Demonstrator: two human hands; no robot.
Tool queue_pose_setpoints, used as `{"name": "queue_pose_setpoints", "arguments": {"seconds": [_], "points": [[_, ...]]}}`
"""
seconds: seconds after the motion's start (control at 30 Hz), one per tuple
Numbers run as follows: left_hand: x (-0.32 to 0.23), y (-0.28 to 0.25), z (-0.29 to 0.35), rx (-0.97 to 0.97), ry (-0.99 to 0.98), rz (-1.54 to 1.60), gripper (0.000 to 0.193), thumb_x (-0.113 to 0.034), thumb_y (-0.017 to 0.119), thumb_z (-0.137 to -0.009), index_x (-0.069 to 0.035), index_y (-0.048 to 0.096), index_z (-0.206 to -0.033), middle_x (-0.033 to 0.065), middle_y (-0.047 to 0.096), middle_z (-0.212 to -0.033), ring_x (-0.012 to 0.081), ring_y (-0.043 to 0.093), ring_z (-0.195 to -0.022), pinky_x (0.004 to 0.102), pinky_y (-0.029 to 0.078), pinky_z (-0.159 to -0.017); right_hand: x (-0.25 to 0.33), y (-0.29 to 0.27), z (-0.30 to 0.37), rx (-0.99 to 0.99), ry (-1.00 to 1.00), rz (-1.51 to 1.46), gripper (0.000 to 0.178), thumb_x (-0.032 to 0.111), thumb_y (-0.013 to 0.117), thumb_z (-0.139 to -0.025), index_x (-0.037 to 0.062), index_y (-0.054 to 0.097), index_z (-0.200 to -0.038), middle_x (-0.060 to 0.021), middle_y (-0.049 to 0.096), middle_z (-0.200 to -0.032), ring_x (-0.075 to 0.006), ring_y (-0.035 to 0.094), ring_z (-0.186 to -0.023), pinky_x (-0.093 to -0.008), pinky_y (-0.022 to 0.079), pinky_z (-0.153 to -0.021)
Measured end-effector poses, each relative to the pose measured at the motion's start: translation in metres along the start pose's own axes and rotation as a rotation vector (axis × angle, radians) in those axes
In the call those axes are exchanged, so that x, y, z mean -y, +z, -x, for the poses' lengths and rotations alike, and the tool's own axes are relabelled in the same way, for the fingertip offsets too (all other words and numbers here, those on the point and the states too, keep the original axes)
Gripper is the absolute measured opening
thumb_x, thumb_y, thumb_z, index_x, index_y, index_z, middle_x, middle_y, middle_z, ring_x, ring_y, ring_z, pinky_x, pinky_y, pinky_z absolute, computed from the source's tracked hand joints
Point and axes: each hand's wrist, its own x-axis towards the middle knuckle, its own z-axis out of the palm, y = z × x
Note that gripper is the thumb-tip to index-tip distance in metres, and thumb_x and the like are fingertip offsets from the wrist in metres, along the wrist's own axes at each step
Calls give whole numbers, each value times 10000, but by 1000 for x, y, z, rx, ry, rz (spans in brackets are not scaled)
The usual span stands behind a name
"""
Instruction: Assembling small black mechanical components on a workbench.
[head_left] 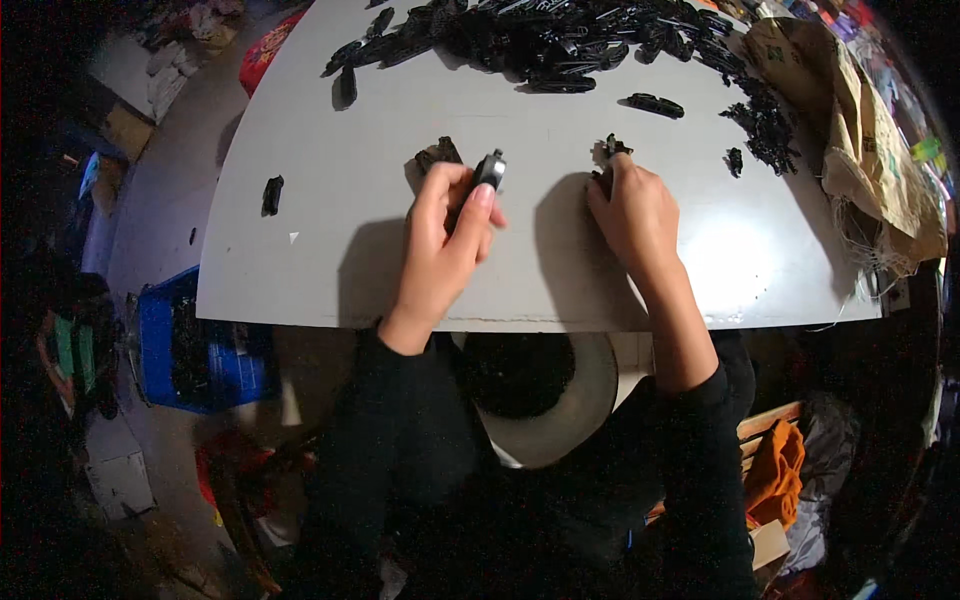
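Black clip part [489,169] sits pinched in my left hand [443,240], fingers pressed together around it, just over the grey bench [330,250]. My right hand [634,213] at 3 o'clock from it has fingers curled down on another small black piece [612,148], looks pinched but partly hidden. Big heap of black pieces [540,35] lies at 12 o'clock, brown sack [860,140] at 2. Looks like I'm mid-assembly; next I'd guess the two bits need lining up carefully. White bucket [580,400] waits at 6 in my lap.
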Motion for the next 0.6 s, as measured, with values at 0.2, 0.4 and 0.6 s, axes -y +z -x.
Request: {"name": "queue_pose_setpoints", "arguments": {"seconds": [0.2,0.4,0.6], "points": [[-8,10,24,1,-113,77,271,-261,384,-968,-39,448,-1109,6,491,-746,37,397,-580,181,324,-507,19,-24,33,320,108,-926,173,154,663,-789,1,593,-827,-63,602,-654,-108,526,-525,-239,400,-475],[-10,18,38,159,51,-177,490,-185,371,-966,-30,211,-1402,101,470,-1163,114,475,-887,246,414,-805,45,-32,59,417,210,-1350,123,133,647,-815,29,594,-778,26,513,-609,-36,421,-474,-181,282,-409],[-10,23,45,305,-120,-72,473,-124,383,-946,29,255,-1375,111,380,-1350,142,402,-1159,249,337,-945,47,-25,66,118,171,-1356,183,185,677,-795,51,555,-772,38,500,-667,-30,433,-567,-177,317,-485]]}}
